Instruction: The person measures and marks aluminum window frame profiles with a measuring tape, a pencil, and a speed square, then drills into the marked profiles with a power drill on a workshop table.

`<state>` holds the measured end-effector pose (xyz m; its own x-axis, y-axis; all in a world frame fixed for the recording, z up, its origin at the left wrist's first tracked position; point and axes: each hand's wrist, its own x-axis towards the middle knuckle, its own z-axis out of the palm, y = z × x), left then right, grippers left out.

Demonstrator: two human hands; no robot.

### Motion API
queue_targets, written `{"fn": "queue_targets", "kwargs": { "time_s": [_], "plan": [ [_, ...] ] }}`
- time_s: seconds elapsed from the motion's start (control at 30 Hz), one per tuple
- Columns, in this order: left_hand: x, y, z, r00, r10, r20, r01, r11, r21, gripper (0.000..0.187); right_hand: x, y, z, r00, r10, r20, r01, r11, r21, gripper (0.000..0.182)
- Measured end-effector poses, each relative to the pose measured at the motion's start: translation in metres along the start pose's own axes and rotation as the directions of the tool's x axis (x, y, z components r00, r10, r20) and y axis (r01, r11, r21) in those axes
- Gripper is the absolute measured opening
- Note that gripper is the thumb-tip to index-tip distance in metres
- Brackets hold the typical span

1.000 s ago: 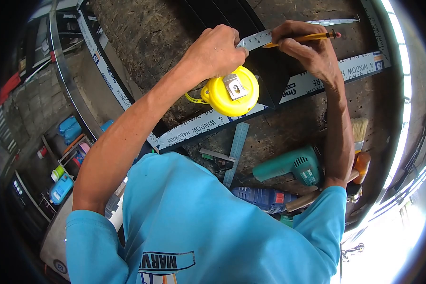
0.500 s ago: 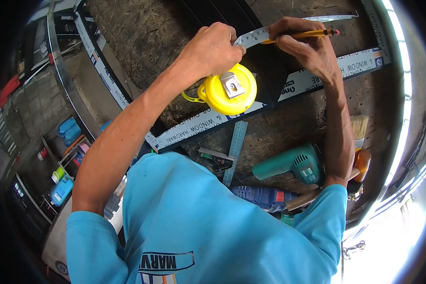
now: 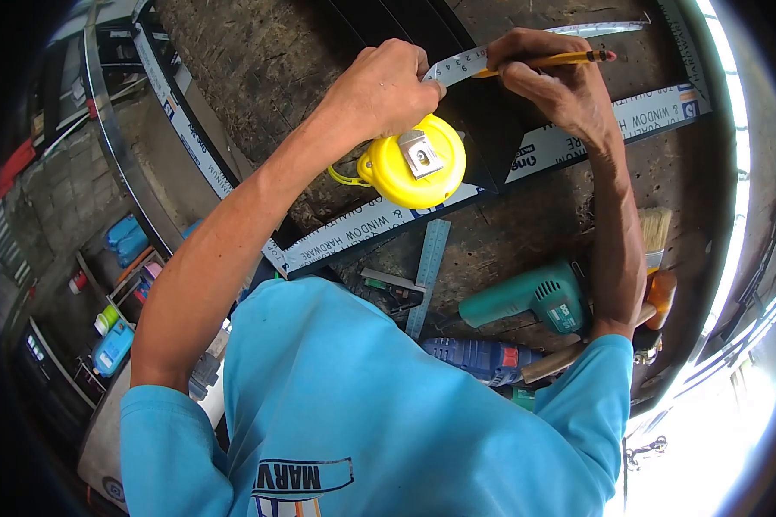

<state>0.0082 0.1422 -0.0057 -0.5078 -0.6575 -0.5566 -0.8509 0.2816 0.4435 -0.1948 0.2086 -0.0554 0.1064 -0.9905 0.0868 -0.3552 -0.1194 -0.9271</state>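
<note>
At upper centre, one tape measure (image 3: 421, 165) is clasped by the left hand (image 3: 386, 89), one pencil (image 3: 573, 59) pinched by the right hand (image 3: 559, 84).

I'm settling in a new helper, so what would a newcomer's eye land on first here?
Probably the bright yellow tape measure at the left hand, upper middle of the view. Next, likely the pencil in the right hand, to its upper right. Then the green power tool, lower right of centre.
</note>
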Motion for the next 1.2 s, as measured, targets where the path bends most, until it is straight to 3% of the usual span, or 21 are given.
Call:
{"fn": "queue_targets", "kwargs": {
  "time_s": [0.13, 0.3, 0.73, 1.2],
  "plan": [
    [-0.0001, -0.0013, 0.0018, 1.0, 0.006, -0.018, -0.006, 1.0, -0.007, 0.027, -0.0017, 0.0015, 0.0004, 0.999, 0.03, 0.016, -0.03, 1.0, -0.001, 0.014],
    [0.0005, -0.0008, 0.0007, 1.0, 0.0, 0.0, 0.0, 1.0, 0.0, 0.026, 0.0002, -0.0001, -0.0001, 0.999, -0.05, 0.011, 0.051, 0.997, -0.051, 0.013],
    [0.0005, -0.001, 0.0011, 1.0, -0.007, 0.006, 0.007, 1.0, 0.007, 0.028, -0.0012, 0.0, 0.001, 1.0, -0.005, -0.014, 0.005, 1.0, -0.005, 0.014],
    [-0.0009, 0.0001, -0.0006, 1.0, -0.001, 0.015, 0.001, 1.0, -0.007, 0.028, 0.0008, 0.0003, -0.0025, 0.997, -0.009, 0.075, 0.014, 0.998, -0.068, 0.011]
  ]
}}
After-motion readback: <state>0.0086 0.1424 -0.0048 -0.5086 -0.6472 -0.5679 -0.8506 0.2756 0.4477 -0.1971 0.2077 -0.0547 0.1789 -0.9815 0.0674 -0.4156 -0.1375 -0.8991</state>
